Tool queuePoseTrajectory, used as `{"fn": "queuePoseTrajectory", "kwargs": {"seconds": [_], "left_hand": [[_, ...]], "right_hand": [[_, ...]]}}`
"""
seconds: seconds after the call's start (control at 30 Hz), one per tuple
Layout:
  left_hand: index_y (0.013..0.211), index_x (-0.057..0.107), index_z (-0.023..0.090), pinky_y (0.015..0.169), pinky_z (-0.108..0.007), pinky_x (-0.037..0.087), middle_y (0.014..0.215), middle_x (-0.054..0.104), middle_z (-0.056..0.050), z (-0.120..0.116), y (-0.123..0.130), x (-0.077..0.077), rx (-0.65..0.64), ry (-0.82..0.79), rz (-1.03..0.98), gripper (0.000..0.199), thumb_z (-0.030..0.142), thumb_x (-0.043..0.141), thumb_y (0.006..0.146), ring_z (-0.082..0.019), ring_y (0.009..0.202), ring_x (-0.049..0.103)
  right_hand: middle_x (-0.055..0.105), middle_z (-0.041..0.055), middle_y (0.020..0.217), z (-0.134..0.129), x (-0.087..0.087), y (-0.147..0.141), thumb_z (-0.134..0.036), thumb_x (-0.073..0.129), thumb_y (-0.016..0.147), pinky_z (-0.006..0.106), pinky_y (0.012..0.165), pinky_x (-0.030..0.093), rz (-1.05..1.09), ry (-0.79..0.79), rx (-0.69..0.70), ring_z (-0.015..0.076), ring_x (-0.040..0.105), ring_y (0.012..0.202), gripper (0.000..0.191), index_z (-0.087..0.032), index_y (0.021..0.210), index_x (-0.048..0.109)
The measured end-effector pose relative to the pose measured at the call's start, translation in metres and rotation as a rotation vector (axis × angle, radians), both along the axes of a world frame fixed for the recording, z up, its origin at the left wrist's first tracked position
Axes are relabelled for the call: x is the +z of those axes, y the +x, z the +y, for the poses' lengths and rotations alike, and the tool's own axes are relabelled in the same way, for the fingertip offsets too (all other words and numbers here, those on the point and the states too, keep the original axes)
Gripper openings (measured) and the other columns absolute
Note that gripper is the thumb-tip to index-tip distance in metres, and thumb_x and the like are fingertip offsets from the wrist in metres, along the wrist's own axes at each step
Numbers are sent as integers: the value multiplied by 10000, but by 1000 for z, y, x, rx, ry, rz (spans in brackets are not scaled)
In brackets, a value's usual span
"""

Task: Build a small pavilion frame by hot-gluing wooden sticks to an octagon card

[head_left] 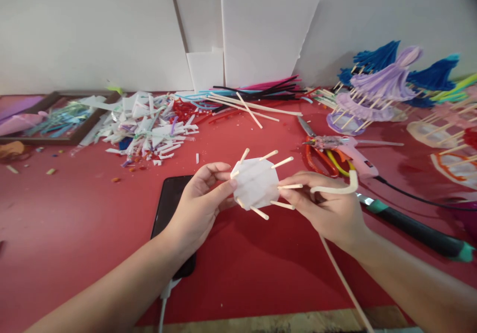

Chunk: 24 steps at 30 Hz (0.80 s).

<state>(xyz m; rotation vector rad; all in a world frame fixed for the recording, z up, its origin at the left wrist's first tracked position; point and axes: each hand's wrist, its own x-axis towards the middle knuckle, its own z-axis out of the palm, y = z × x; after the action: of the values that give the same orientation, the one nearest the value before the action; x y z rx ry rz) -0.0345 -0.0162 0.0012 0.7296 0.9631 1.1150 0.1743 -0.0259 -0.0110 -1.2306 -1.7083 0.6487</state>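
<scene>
A small white many-sided board (257, 181) with several short wooden sticks standing around its rim is held up between my two hands. My left hand (203, 201) pinches its left edge between thumb and fingers. On the other side, my right hand (326, 208) has thumb and forefinger closed on a stick at the board's right edge. A bent cream pipe cleaner (337, 190) also runs through my right hand, its long tail hanging toward the table's front edge. Parts of the fingers behind the board are hidden.
A black phone (171, 204) lies under my left hand. Pliers (316, 149), a pink glue gun (356, 154) and a utility knife (413, 226) lie right. White scraps (145, 122) are heaped back left; tasselled models (383, 84) stand back right.
</scene>
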Motion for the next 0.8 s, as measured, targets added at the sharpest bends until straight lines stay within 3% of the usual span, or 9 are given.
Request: {"fn": "queuePoseTrajectory", "kwargs": {"seconds": [0.13, 0.3, 0.47, 0.57, 0.67, 0.73, 0.8], "left_hand": [[896, 582, 206, 683, -206, 540, 829, 588, 31, 1, 0, 1, 6, -10, 30, 177, 154, 686, 762, -85, 736, 598], [892, 580, 211, 658, -203, 542, 846, 594, 30, 1, 0, 2, 9, -20, 63, 191, 159, 698, 751, -84, 727, 595], [941, 580, 203, 665, -197, 525, 892, 619, 12, -1, 2, 5, 3, -40, 8, 234, 132, 674, 739, -102, 774, 613], [1028, 554, 191, 799, -295, 521, 1084, 620, -53, -4, 4, 5, -157, -92, -110, 358, 64, 615, 699, -195, 966, 627], [1245, 380, 263, 897, -377, 474, 1254, 549, -89, -9, 7, 3, -334, -64, -175, 645, 14, 611, 696, -251, 1086, 597], [1346, 163, 328, 904, -378, 464, 1290, 522, -97, -12, 9, 2, -367, -13, -145, 827, 23, 631, 736, -233, 1090, 595], [1366, 52, 315, 920, -363, 458, 1266, 534, -104, -13, 12, 2, -350, 32, -83, 870, 55, 634, 775, -206, 1085, 590]], "right_hand": [[685, 32, 758, 1, 3, 2, -195, 610, 815, 230, 441, 430, -37, 55, 67, 114, 594, 566, 65, -205, 843, 668], [690, 29, 786, 2, 5, 4, -108, 608, 787, 276, 599, 509, -73, 186, 161, 151, 648, 698, 150, -228, 867, 650], [678, 37, 726, 2, 4, 0, -190, 620, 802, 251, 507, 471, 10, 58, 10, 147, 629, 629, 22, -201, 805, 639], [656, 7, 681, 2, 5, -5, -225, 602, 825, 216, 460, 442, 128, -70, -53, 108, 589, 546, 29, -201, 816, 614], [623, -27, 634, 0, 7, -11, -231, 590, 832, 187, 378, 367, 162, -112, -26, 63, 473, 419, 28, -208, 819, 600], [635, -24, 660, -3, 7, -14, -222, 591, 828, 190, 374, 357, 108, -102, 44, 60, 453, 413, 22, -212, 828, 611], [657, -14, 701, -6, 4, -16, -208, 586, 827, 195, 397, 376, 35, -84, 133, 71, 489, 448, 44, -217, 849, 622]]}}
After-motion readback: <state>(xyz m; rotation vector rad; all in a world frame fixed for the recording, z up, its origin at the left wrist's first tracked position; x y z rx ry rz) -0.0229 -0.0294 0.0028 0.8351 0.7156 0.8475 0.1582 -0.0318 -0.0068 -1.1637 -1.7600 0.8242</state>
